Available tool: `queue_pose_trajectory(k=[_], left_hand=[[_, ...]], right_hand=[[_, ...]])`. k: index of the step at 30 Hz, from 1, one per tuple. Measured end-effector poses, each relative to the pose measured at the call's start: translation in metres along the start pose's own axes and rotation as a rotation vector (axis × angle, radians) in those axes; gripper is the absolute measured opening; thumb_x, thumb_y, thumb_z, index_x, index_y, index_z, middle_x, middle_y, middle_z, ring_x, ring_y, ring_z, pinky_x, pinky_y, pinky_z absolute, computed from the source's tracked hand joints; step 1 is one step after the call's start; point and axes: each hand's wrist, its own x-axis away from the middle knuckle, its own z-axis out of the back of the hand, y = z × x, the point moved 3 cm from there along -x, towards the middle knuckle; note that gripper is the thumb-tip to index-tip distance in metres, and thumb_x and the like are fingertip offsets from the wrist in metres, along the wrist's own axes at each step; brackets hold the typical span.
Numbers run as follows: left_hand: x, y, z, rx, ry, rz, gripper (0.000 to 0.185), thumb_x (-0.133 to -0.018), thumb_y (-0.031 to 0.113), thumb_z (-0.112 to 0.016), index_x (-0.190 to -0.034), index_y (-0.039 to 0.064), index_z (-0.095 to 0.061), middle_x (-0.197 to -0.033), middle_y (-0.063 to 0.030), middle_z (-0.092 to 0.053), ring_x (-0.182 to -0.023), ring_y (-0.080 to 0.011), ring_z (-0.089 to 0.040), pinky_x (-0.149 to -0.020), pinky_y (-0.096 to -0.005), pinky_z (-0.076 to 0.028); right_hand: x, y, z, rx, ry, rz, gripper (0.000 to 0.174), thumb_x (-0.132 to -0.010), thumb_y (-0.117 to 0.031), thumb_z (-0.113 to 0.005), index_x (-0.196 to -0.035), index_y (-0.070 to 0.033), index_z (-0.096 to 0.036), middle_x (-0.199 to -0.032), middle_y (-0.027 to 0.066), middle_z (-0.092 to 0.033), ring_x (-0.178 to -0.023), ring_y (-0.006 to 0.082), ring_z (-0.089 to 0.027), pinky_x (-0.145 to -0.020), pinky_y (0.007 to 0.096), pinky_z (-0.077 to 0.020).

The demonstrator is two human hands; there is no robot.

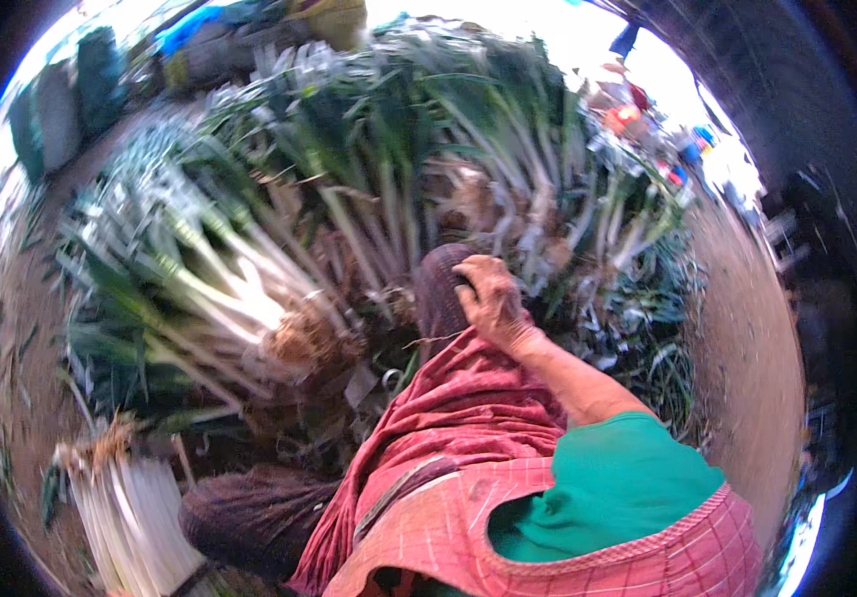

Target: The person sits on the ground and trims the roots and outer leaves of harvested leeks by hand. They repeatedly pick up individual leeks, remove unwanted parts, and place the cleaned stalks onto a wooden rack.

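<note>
My right hand (492,298) rests on my raised right knee (440,287), its fingers bent and apart, with nothing in them. Its wrist lies against the red apron (466,403) over my lap. My left hand is out of view. Before me spreads a wide heap of leek-like green onions, blurred in places. A bright bunch (249,298) lies to the left with its brown root ball (301,339) towards me. Another cluster (376,172) leans behind my knee. By my left knee (257,515), a bundle of white stalks (130,515) stands with its roots upward.
Bare earth (746,358) borders the heap on the right. Loose green leaves (660,328) lie along that edge. Dark green sacks (63,112) stand at the far left, with a blue covering (189,30) beyond. Brightly coloured litter (630,119) lies at the back right.
</note>
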Motion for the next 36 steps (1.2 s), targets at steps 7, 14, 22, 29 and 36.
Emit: queue_pose_trajectory(k=[7,14,22,29,36], left_hand=[[0.065,0.18,0.156,0.37,0.163,-0.267,0.053,-0.104,0.032,-0.047,-0.147,0.002,-0.045,-0.148,-0.0221,-0.05,-0.125,-0.0404,-0.054,-0.106,-0.0489,-0.043],[0.12,0.32,0.252,0.525,0.119,-0.568,0.049,-0.102,0.024,-0.051,-0.146,0.002,-0.047,-0.148,-0.0215,-0.05,-0.132,-0.0386,-0.05,-0.113,-0.0471,-0.038],[0.204,0.389,0.332,0.655,0.094,-0.654,0.045,-0.095,0.029,-0.066,-0.124,-0.005,-0.065,-0.128,-0.0263,-0.064,-0.119,-0.0424,-0.058,-0.107,-0.0466,-0.043],[0.221,0.398,0.357,0.473,-0.026,-0.455,0.043,-0.096,0.029,-0.064,-0.126,-0.002,-0.065,-0.125,-0.0244,-0.067,-0.117,-0.0406,-0.06,-0.103,-0.0458,-0.046],[0.236,0.391,0.365,0.387,-0.183,-0.266,0.046,-0.097,0.035,-0.06,-0.131,0.004,-0.064,-0.124,-0.0208,-0.068,-0.114,-0.0382,-0.064,-0.098,-0.0436,-0.049]], right_hand=[[0.021,0.03,0.04,-0.117,0.062,-0.097,0.032,-0.083,-0.007,-0.071,-0.114,-0.006,-0.065,-0.117,0.0136,-0.062,-0.115,0.0358,-0.057,-0.102,0.045,-0.0454],[0.029,0.082,0.032,-0.475,0.098,-0.215,0.021,-0.086,-0.002,-0.067,-0.107,-0.004,-0.067,-0.11,0.0134,-0.064,-0.108,0.034,-0.061,-0.097,0.0411,-0.0482],[-0.025,0.313,-0.046,-0.194,0.088,-0.58,0.024,-0.095,-0.02,-0.061,-0.109,-0.004,-0.072,-0.108,0.0178,-0.072,-0.1,0.0337,-0.07,-0.088,0.0391,-0.0539],[-0.09,0.47,-0.092,0.067,0.092,-0.755,0.043,-0.092,-0.039,-0.062,-0.125,-0.012,-0.067,-0.125,0.0157,-0.069,-0.118,0.0352,-0.063,-0.103,0.0467,-0.0467],[-0.113,0.525,-0.076,0.24,0.031,-1.024,0.054,-0.085,-0.037,-0.063,-0.133,-0.015,-0.056,-0.136,0.0138,-0.061,-0.126,0.0341,-0.059,-0.103,0.0524,-0.0458]])
